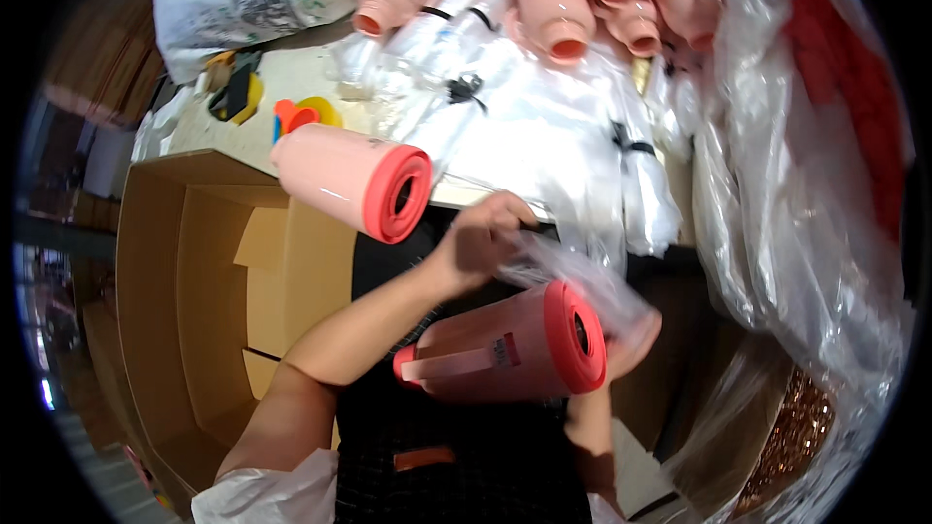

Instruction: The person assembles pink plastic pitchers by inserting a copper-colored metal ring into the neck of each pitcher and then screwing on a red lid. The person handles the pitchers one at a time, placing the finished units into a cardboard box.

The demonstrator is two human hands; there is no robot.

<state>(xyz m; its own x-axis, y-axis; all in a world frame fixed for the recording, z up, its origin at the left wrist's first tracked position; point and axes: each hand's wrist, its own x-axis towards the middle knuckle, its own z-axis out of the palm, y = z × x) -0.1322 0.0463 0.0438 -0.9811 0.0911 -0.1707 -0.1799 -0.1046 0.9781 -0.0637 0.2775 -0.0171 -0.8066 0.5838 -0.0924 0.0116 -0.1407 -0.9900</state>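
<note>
Pink jug (500, 347) is lying crosswise at lower center, coral end nearest the right hand (633, 347), grip unclear; left hand (493, 233) is pinching clear plastic (590, 279).

the left forearm (379, 320) slants up from the lower left across the body, its hand (490, 231) raised mid-view, fingers curled inward. the right forearm (589, 432) rises more steeply; its blurred hand (638, 347) sits lower, its grip unclear.
</note>
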